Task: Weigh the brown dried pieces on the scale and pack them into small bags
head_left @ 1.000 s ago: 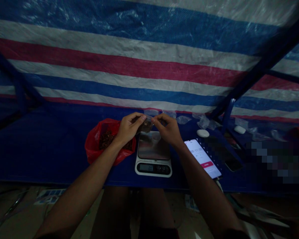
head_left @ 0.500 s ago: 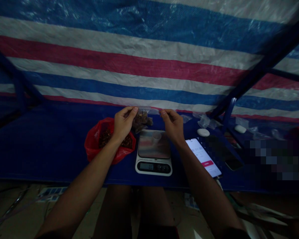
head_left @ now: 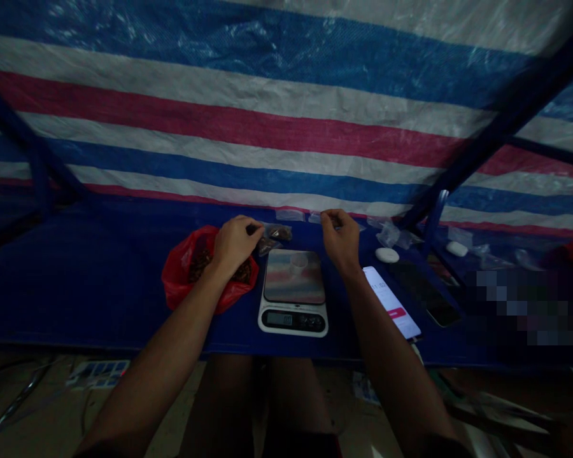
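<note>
My left hand (head_left: pixel 237 243) is above the right side of a red plastic bag (head_left: pixel 176 277) holding small brown dried pieces (head_left: pixel 200 264). Its fingers are loosely curled, with a gap between thumb and forefinger and nothing visible in it. Just past its fingertips lie small clear bags of brown contents (head_left: pixel 280 233). My right hand (head_left: pixel 340 236) is closed, fingers bent toward the thumb, beside a clear plastic bag (head_left: pixel 314 217); what it pinches is hidden. Between my forearms stands a kitchen scale (head_left: pixel 293 321) with a small clear cup (head_left: pixel 298 261) on its plate.
Another clear bag (head_left: pixel 290 215) lies at the back of the blue table (head_left: pixel 100 280). To the right are a lit phone (head_left: pixel 390 305), a dark phone (head_left: pixel 439 305), a white case (head_left: pixel 387 255) and crumpled clear bags (head_left: pixel 391 234). A striped tarp (head_left: pixel 267 121) hangs behind.
My hands have moved apart, the right one slightly rightward. The clear plastic stretched between them is gone from there, and the bags of brown contents lie on the table.
</note>
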The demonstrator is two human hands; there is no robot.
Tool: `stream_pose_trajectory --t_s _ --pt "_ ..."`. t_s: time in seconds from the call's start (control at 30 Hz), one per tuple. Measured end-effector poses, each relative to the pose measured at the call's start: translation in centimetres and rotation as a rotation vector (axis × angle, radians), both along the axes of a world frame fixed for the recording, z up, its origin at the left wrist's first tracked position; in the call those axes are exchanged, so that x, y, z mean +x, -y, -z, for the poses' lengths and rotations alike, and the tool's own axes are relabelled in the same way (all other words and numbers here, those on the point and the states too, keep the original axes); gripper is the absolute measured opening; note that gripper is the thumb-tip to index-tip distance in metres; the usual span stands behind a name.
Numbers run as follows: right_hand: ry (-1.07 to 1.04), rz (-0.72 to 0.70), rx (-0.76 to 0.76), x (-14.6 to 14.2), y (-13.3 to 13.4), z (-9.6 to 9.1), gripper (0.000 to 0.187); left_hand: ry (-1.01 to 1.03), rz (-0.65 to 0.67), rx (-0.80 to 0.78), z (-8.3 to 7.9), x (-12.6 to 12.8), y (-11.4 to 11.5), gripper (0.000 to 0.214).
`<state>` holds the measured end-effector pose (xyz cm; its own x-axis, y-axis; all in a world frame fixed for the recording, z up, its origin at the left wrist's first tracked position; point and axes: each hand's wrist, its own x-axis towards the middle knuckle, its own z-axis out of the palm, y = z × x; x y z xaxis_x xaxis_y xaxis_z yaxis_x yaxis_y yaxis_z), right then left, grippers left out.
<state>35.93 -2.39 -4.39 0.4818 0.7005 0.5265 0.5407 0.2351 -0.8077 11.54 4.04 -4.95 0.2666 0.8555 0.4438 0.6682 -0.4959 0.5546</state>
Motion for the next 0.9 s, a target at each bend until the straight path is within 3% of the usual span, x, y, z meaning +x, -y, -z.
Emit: stream_pose_trajectory --t_s 0.17,0.3,0.43,0.53,0.6,0.67,0.73,0.9 --pt "0.087 0.068 -0.094 1.4 -0.2 0.6 0.020 -0.044 0.015 0.053 -0.3 0.2 0.4 0.028" --pt "-0.024 -0.069 -0.076 0.8 -0.5 0.7 0.017 0.046 0.027 0.175 -0.7 0.6 0.4 0.027" --pt "-0.152 -0.203 -0.085 -0.5 -0.8 0.7 0.018 0.150 0.012 0.271 -2.7 -0.2 1.5 0.027" --pt "-0.168 -0.212 -0.079 -0.8 -0.7 0.8 0.019 0.070 -0.020 0.151 -4.8 -2.9 2.7 0.036" --pt "-0.162 -0.199 -0.070 -0.8 -0.7 0.8 0.020 -0.169 0.051 -0.052 -5.5 -5.5 3.3 0.040" --pt "-0.152 -0.188 -0.070 -0.7 -0.7 0.9 0.020 -0.407 0.167 -0.254 -5.3 -7.9 3.5 0.028" --pt "-0.143 -0.187 -0.068 -0.7 -0.7 1.0 0.020 -0.522 0.187 -0.364 -4.4 -9.4 3.6 0.019" --pt "-0.108 -0.197 -0.057 -0.7 -0.7 1.2 0.020 -0.589 0.279 -0.330 -2.9 -8.9 4.1 0.048"
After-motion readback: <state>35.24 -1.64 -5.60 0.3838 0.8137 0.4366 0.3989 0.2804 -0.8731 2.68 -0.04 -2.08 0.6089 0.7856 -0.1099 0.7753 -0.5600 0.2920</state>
